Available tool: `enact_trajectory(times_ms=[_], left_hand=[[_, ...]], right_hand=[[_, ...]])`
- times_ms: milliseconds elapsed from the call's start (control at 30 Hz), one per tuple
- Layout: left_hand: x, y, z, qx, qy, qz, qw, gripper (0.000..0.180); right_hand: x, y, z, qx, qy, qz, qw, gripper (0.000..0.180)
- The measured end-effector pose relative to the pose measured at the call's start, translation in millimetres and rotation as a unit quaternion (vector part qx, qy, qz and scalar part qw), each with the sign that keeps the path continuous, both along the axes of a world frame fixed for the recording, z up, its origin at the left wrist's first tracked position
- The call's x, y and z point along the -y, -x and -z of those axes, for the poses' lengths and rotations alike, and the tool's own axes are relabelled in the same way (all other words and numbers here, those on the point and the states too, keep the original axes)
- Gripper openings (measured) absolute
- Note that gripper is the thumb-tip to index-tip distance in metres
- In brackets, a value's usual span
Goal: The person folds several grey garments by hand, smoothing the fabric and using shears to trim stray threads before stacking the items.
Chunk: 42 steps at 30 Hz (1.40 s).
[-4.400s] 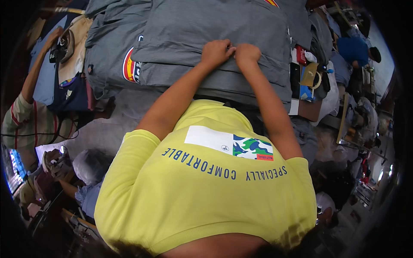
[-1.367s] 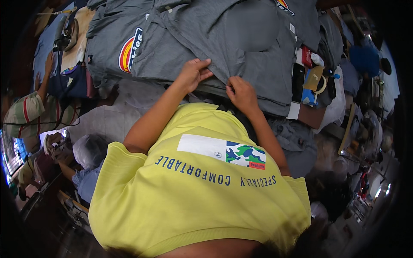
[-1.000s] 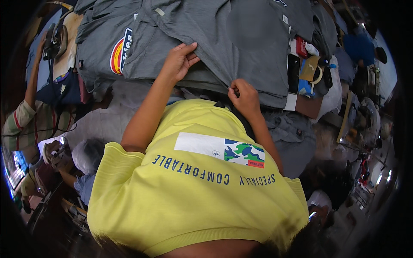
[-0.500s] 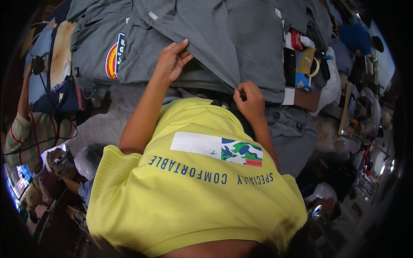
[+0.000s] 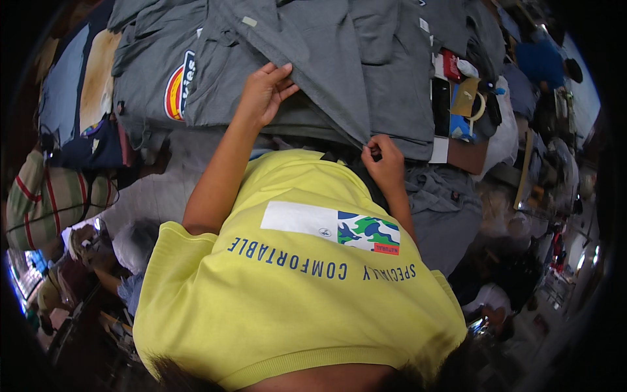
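Here the right hand (image 5: 384,162) pinches the grey cloth (image 5: 339,72) at its five o'clock corner; the left hand (image 5: 264,91), fingers spread, presses it flat at nine. Probably best: keep that edge taut.

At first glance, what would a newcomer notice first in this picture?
The yellow shirt fills the lower middle. Above it, both bare hands work a grey garment: the left hand lies flat on it, and the right hand pinches its corner. A round red and yellow logo shows upper left.
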<state>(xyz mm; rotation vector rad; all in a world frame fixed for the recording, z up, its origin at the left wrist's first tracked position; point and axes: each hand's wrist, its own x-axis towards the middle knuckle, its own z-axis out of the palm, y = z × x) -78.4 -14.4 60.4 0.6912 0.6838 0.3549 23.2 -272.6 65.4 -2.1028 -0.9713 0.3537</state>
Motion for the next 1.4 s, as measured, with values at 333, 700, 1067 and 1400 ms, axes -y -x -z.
enact_trajectory(times_ms=[333, 700, 1067, 1400], left_hand=[[28.0, -3.2, 26.9, -0.091, -0.041, 0.078, 0.992, 0.015], [35.0, -7.1, 27.4, -0.096, -0.056, 0.079, 0.991, 0.013], [40.8, -4.6, 27.0, -0.103, -0.055, 0.057, 0.991, 0.015], [30.3, -7.9, 52.6, -0.165, -0.064, 0.087, 0.98, 0.015]], right_hand=[[73.4, -120.7, 34.6, 0.13, 0.035, 0.265, 0.955, 0.01], [131.7, -246.5, 0.2, 0.217, -0.073, 0.417, 0.88, 0.009], [14.8, -218.4, 7.9, 0.109, -0.061, 0.246, 0.961, 0.024], [-59.5, -138.8, 44.7, 0.108, 0.155, 0.213, 0.959, 0.063]])
